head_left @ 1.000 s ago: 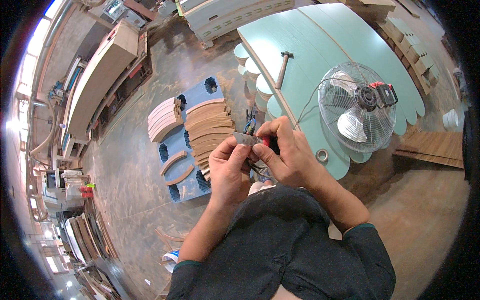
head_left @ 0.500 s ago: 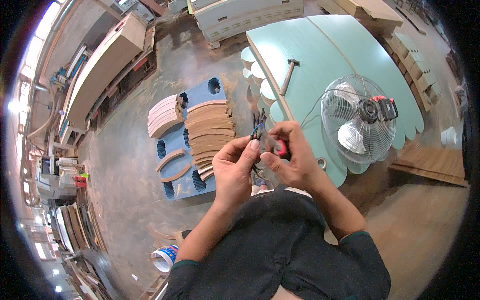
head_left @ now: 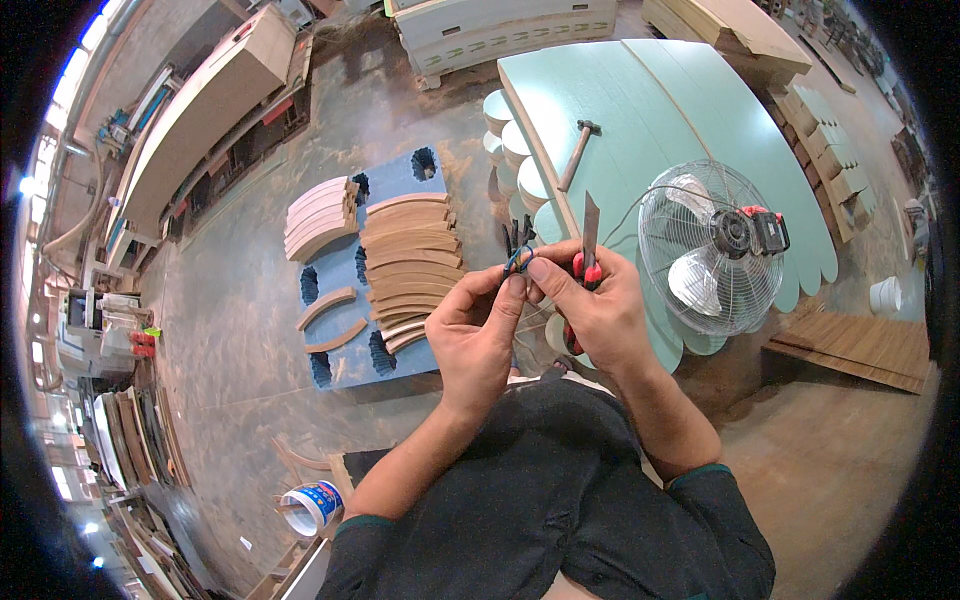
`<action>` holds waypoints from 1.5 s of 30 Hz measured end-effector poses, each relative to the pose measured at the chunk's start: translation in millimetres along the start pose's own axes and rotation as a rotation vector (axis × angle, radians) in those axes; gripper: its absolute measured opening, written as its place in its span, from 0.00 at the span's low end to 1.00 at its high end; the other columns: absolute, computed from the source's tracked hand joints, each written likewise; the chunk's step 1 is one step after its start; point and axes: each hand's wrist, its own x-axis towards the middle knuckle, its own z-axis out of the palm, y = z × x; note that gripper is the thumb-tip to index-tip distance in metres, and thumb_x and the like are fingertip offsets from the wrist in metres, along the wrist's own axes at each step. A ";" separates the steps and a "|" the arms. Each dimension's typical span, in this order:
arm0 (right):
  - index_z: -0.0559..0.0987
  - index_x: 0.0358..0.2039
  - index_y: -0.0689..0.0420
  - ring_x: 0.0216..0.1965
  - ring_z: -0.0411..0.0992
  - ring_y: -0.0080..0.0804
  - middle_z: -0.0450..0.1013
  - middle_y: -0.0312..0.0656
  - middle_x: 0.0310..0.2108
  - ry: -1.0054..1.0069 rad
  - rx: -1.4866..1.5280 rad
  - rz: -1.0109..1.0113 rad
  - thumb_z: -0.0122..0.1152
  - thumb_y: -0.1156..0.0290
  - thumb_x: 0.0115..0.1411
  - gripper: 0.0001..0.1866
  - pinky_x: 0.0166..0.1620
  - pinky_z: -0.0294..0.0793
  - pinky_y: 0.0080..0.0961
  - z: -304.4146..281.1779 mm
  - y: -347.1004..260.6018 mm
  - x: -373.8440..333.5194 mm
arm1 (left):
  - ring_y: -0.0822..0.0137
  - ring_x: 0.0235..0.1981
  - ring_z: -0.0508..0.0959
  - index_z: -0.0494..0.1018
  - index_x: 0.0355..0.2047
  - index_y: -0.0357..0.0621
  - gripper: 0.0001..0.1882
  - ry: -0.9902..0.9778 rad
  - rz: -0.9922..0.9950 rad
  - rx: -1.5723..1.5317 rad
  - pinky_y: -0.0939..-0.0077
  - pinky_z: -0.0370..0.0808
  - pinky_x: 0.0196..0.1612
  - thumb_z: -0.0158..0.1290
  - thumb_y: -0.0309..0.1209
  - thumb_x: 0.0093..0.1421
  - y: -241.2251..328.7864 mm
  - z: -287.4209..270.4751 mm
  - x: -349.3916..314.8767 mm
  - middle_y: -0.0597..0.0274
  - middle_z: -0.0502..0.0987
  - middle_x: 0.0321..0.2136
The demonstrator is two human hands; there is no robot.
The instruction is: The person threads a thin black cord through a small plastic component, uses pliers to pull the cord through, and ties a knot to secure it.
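Left hand (head_left: 473, 330) and right hand (head_left: 602, 318) pinch blue and black wires (head_left: 519, 259) between them
The right hand also grips a red-handled knife (head_left: 588, 270); its blade (head_left: 591, 225) pointed left 1 second ago, now away from the wires. I can't tell what's in the white-and-blue bucket (head_left: 321, 499).

A woodworking workshop; curved wood pieces (head_left: 412, 262), hammer (head_left: 576, 157), pale green panels (head_left: 642, 112).

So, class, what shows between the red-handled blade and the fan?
In the head view, a thin cord curves across the green surface between the red-handled blade and the fan.
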 end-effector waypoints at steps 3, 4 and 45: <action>0.82 0.44 0.67 0.35 0.78 0.21 0.82 0.40 0.34 -0.017 0.041 0.077 0.66 0.70 0.69 0.11 0.41 0.80 0.20 0.5 -4.4 1.7 | 0.74 0.41 0.82 0.79 0.49 0.29 0.11 0.005 -0.041 -0.052 0.79 0.79 0.48 0.59 0.24 0.70 0.4 -3.3 0.0 0.59 0.84 0.40; 0.82 0.44 0.67 0.35 0.79 0.22 0.82 0.40 0.34 -0.019 0.056 0.117 0.66 0.70 0.69 0.11 0.42 0.80 0.21 0.8 -6.3 2.0 | 0.74 0.40 0.82 0.79 0.49 0.29 0.11 -0.005 -0.052 -0.104 0.79 0.79 0.48 0.59 0.25 0.70 -1.2 -4.5 0.6 0.59 0.84 0.40; 0.61 0.57 0.56 0.35 0.78 0.60 0.75 0.51 0.36 -0.035 -0.603 -0.274 0.53 0.55 0.74 0.22 0.36 0.75 0.48 4.4 18.5 -13.1 | 0.70 0.42 0.83 0.77 0.49 0.32 0.10 -0.015 -0.278 -0.299 0.75 0.82 0.47 0.58 0.22 0.69 -6.7 -21.0 5.4 0.56 0.83 0.43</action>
